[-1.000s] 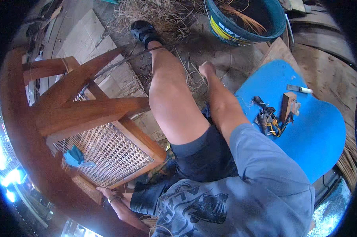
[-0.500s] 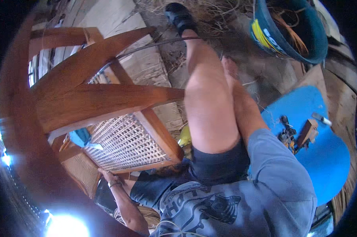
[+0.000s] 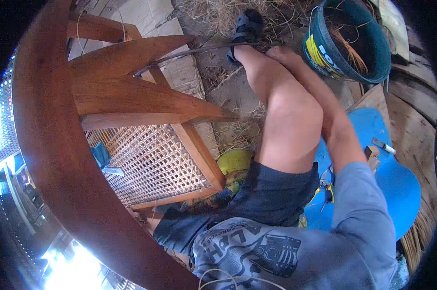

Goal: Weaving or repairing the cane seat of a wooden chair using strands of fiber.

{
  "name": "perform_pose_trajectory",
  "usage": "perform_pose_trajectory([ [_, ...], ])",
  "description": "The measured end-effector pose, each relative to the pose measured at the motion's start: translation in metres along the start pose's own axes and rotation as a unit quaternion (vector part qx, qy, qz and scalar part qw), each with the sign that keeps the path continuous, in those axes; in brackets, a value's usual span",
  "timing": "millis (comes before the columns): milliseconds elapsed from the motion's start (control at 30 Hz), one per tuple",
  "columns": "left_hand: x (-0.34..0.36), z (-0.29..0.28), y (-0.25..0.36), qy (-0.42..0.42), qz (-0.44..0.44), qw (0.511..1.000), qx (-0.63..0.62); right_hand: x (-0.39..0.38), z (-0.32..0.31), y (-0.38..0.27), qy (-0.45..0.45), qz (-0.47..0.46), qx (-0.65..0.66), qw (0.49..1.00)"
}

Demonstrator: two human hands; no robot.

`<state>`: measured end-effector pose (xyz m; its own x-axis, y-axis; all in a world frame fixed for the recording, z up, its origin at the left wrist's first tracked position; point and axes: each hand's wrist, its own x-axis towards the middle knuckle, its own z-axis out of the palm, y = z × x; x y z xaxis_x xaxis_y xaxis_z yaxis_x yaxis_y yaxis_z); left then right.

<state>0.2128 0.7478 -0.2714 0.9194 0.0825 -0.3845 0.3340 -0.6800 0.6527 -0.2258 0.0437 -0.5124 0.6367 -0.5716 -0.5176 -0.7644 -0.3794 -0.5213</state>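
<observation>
A wooden chair frame (image 3: 49, 125) with curved members and a woven cane panel (image 3: 151, 164) fills the left; a teal cloth (image 3: 100, 155) lies on the panel. My left hand (image 3: 137, 216) is mostly hidden behind the curved beam, by the panel's lower edge. My right hand (image 3: 282, 55) reaches down beside my ankle and sandal, near a thin dark strip (image 3: 211, 46); its fingers are blurred, so I cannot tell what they touch.
A green bucket (image 3: 380, 53) holding fibre strands stands top right. A blue seat (image 3: 392, 193) carries pliers (image 3: 327, 189), a wood block and small tools. Loose straw (image 3: 286, 12), cardboard (image 3: 187, 72), wooden boards and a yellow-green round object (image 3: 233, 162) lie around me.
My right arm has stretched up and forward along my leg toward the ankle. My leg has shifted rightward in view. My left hand has become mostly hidden by the beam.
</observation>
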Motion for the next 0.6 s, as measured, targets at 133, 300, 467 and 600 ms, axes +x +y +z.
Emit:
perform_pose_trajectory([
  [133,0.017,-0.014,-0.015,-0.035,-0.03,0.993,-0.109,0.005,-0.059,0.016,-0.241,0.071,-0.166,0.954],
  [300,0.003,-0.003,-0.006,0.0,-0.031,0.998,-0.059,0.063,0.0,-0.051,0.114,-0.256,-0.344,0.896],
  [467,-0.033,0.022,0.018,0.034,-0.06,0.991,-0.119,0.098,0.033,-0.117,-0.117,-0.287,-0.308,0.9],
  [600,-0.047,0.03,0.027,0.016,-0.081,0.982,-0.169,0.087,0.068,-0.135,-0.014,-0.147,-0.154,0.977],
])
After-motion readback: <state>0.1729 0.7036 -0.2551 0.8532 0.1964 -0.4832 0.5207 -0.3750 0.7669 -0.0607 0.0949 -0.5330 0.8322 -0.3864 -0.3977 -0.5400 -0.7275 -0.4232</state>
